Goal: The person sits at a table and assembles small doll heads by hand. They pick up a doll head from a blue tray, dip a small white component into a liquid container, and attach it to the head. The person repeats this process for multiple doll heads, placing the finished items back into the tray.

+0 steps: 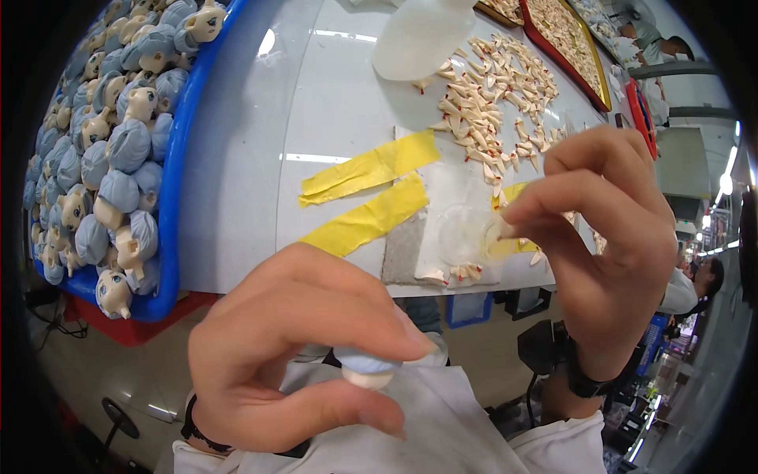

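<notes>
My left hand (272, 340) is pinching a small doll head (369, 370) between thumb and fingers, in front of my body. Its blue hair and pale underside show, while the rest is covered by my fingers. Over the right side of the table, my right hand (620, 225) is closed, thumb and index fingertips pressed together. Whatever lies between them is too small to make out. Just beside those fingertips, a clear round dish (459, 237) sits on a white board (430, 257). A few cream doll parts with red tips (466, 272) lie at the board's near edge.
A blue tray (183, 158) full of blue-haired doll heads (126, 146) stands on the left. Yellow tape strips (367, 213) cross the middle. Farther back are a heap of red-tipped parts (482, 103), a translucent bottle (422, 39) and a filled red-rimmed tray (564, 63). People work at right.
</notes>
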Demonstrator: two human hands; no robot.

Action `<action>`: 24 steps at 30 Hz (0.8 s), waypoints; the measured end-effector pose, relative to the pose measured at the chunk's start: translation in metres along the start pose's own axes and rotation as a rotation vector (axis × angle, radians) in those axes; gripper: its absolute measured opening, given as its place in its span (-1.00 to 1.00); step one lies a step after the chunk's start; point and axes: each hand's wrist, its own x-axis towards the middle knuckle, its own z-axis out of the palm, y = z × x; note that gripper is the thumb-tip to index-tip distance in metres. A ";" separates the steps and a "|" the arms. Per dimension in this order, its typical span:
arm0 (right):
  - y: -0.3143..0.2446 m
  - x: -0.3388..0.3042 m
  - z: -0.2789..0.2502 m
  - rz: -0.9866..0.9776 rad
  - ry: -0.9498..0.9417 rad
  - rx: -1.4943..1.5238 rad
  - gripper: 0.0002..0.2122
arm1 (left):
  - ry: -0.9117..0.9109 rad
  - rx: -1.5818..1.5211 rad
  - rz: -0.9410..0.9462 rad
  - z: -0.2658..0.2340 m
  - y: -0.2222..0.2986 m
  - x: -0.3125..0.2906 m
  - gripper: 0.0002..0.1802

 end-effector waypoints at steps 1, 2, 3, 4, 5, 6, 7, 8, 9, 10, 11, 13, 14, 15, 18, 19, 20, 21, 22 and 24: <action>0.001 -0.002 -0.005 0.008 -0.029 -0.029 -0.82 | -0.005 0.017 -0.015 0.000 0.000 0.001 -0.66; 0.000 -0.003 -0.006 0.013 -0.045 -0.034 -0.82 | 0.004 0.035 -0.025 0.001 0.000 0.002 -0.65; -0.001 -0.005 -0.007 0.016 -0.062 -0.034 -0.82 | 0.011 0.051 -0.029 0.002 0.000 0.002 -0.64; -0.003 -0.005 -0.007 0.016 -0.067 -0.011 -0.82 | 0.019 0.067 -0.033 0.003 0.000 0.002 -0.62; -0.004 -0.005 -0.006 0.016 -0.063 0.008 -0.82 | 0.023 0.078 -0.029 0.003 -0.001 0.004 -0.61; -0.005 -0.005 -0.005 0.018 -0.055 0.023 -0.82 | 0.022 0.087 -0.017 0.004 -0.002 0.006 -0.60; -0.006 -0.003 -0.003 0.019 -0.038 0.034 -0.82 | 0.022 0.096 -0.006 0.005 -0.002 0.007 -0.58; -0.005 -0.003 -0.002 0.024 -0.017 0.034 -0.81 | 0.026 0.101 0.007 0.006 -0.002 0.008 -0.57; -0.004 -0.003 0.000 0.027 0.005 0.036 -0.81 | 0.033 0.112 0.014 0.007 -0.002 0.008 -0.57; -0.003 -0.003 0.002 0.035 0.032 0.027 -0.81 | 0.039 0.121 0.021 0.008 -0.002 0.008 -0.56; -0.002 -0.005 0.002 0.049 0.041 0.035 -0.81 | 0.047 0.131 0.021 0.009 -0.002 0.008 -0.56; -0.002 -0.009 0.000 0.084 0.039 0.066 -0.80 | 0.092 0.085 -0.014 0.012 -0.003 0.006 -0.57; -0.002 -0.014 -0.002 0.118 0.048 0.128 -0.80 | 0.129 0.031 -0.049 0.015 -0.004 0.003 -0.58; -0.002 -0.018 -0.004 0.152 0.056 0.193 -0.80 | 0.172 -0.039 -0.106 0.019 -0.002 0.003 -0.59; -0.004 -0.032 -0.011 0.264 0.076 0.428 -0.80 | 0.296 -0.262 -0.275 0.033 0.009 0.007 -0.61; -0.004 -0.037 -0.014 0.296 0.074 0.494 -0.79 | 0.330 -0.328 -0.320 0.036 0.012 0.007 -0.61; -0.005 -0.040 -0.014 0.307 0.090 0.577 -0.78 | 0.349 -0.371 -0.337 0.037 0.013 0.005 -0.61; -0.007 -0.045 -0.012 0.319 0.102 0.641 -0.77 | 0.354 -0.372 -0.331 0.037 0.012 0.004 -0.60; -0.009 -0.050 -0.011 0.332 0.116 0.705 -0.75 | 0.359 -0.373 -0.324 0.039 0.011 0.003 -0.60; -0.017 -0.056 -0.008 0.359 0.131 0.805 -0.73 | 0.301 -0.237 -0.242 0.037 0.005 -0.001 -0.58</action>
